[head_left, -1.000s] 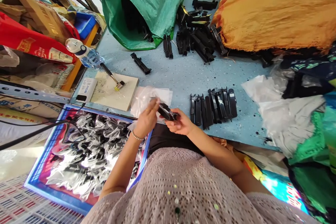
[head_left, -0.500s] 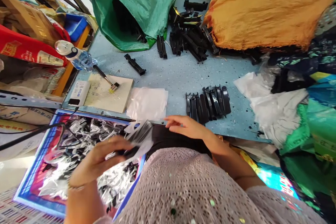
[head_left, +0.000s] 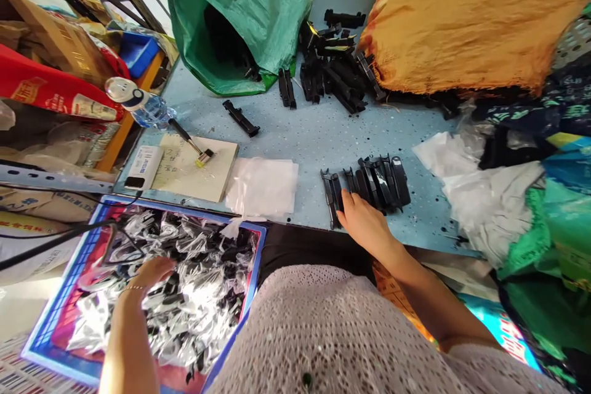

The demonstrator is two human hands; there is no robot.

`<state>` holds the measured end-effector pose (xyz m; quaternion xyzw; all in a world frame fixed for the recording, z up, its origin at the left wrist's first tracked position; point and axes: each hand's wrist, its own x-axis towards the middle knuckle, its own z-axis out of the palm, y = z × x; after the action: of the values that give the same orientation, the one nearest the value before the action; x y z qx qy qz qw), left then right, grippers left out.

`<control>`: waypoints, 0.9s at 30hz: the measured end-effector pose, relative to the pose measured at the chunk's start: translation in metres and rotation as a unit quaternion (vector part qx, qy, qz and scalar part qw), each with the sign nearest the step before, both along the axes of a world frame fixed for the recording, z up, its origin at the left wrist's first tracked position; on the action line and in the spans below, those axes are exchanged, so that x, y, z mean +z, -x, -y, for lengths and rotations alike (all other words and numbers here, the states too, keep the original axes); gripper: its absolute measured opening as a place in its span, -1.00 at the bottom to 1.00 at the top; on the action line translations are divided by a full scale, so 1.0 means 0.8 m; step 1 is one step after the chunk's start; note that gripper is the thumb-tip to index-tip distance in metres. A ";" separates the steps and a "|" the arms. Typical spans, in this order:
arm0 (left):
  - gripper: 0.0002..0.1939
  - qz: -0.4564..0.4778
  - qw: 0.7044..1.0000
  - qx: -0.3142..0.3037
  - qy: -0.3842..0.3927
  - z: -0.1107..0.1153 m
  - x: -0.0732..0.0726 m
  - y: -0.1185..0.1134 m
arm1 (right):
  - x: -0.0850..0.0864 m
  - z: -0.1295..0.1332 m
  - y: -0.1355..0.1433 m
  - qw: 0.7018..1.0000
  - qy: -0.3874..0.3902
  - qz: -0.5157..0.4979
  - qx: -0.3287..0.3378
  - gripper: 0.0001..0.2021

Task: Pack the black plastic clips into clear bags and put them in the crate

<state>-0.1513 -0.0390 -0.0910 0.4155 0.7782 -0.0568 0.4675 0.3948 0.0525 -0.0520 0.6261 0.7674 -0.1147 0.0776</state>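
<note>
My left hand [head_left: 156,269] is low over a blue-rimmed basket [head_left: 264,246] heaped with black parts in clear plastic bags [head_left: 198,283]. Its fingers are stretched out and partly hidden, and I see no bag held in them. On the table, my right hand [head_left: 367,225] has its thumb and fingers closed around the lower end of a black plastic part [head_left: 337,189], near the left end of a row. Another narrow black part [head_left: 329,197] lies just left of it. The remaining parts of the row [head_left: 381,181] lie side by side to the right.
Clear bags [head_left: 263,184] lie flat beside a notepad [head_left: 217,172] with a brush [head_left: 191,141] on it. A water bottle [head_left: 152,111], a green sack [head_left: 249,6], a pile of black parts [head_left: 337,68] and an orange sack [head_left: 462,24] stand farther back. White plastic [head_left: 480,191] lies right.
My left hand has moved down and left into the basket, and the bagged part is no longer seen in it. My right hand has moved right onto the row of black parts.
</note>
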 end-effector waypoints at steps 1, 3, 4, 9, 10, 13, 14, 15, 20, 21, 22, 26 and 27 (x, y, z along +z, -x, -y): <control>-0.43 0.050 0.998 0.003 -0.023 -0.016 0.005 -0.032 | -0.001 0.000 0.004 1.000 0.005 -0.003 -0.008 -0.49; -0.52 0.210 0.974 -0.026 -0.082 -0.049 0.016 -0.116 | -0.004 -0.001 0.012 0.999 0.023 -0.004 -0.027 -0.45; -0.57 0.254 0.956 -0.049 -0.140 -0.066 0.020 -0.163 | -0.006 -0.003 0.015 0.999 0.033 -0.004 -0.036 -0.43; -0.86 0.075 0.895 -0.134 -0.420 -0.145 0.002 -0.346 | -0.026 -0.020 0.002 0.989 0.049 -0.098 -0.099 -0.45; -0.91 0.060 0.893 -0.140 -0.424 -0.158 -0.006 -0.358 | -0.030 -0.023 -0.004 0.978 0.056 -0.162 -0.117 -0.49; -0.88 0.139 0.902 -0.078 -0.402 -0.184 -0.023 -0.350 | -0.040 -0.030 -0.014 0.860 0.136 -0.459 -0.175 -0.58; -0.89 0.180 0.900 -0.031 -0.395 -0.189 -0.025 -0.341 | -0.040 -0.033 -0.011 0.789 0.179 -0.557 -0.188 -0.59; -0.85 0.214 0.895 0.016 -0.391 -0.192 -0.026 -0.334 | -0.040 -0.035 -0.003 0.714 0.224 -0.634 -0.195 -0.59; -0.78 0.292 0.868 0.049 -0.399 -0.192 -0.022 -0.336 | -0.040 -0.062 0.068 0.512 0.353 -0.758 -0.197 -0.62; -0.82 0.287 0.867 0.038 -0.405 -0.190 -0.020 -0.339 | -0.042 -0.069 0.079 0.502 0.352 -0.763 -0.206 -0.65; -0.87 0.269 0.867 0.026 -0.419 -0.188 -0.017 -0.340 | -0.045 -0.074 0.086 0.495 0.346 -0.767 -0.216 -0.66; -0.74 0.099 0.856 -0.121 -0.493 -0.180 -0.009 -0.333 | -0.058 -0.081 0.075 0.508 0.337 -0.753 -0.246 -0.68; -0.68 0.063 0.852 -0.165 -0.493 -0.180 -0.009 -0.332 | -0.060 -0.077 0.066 0.524 0.338 -0.742 -0.247 -0.69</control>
<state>0.1142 0.1049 -0.0978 0.7164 0.5931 0.2841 0.2329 0.3418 0.1144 -0.0998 0.4064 0.2659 -0.8029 -0.3458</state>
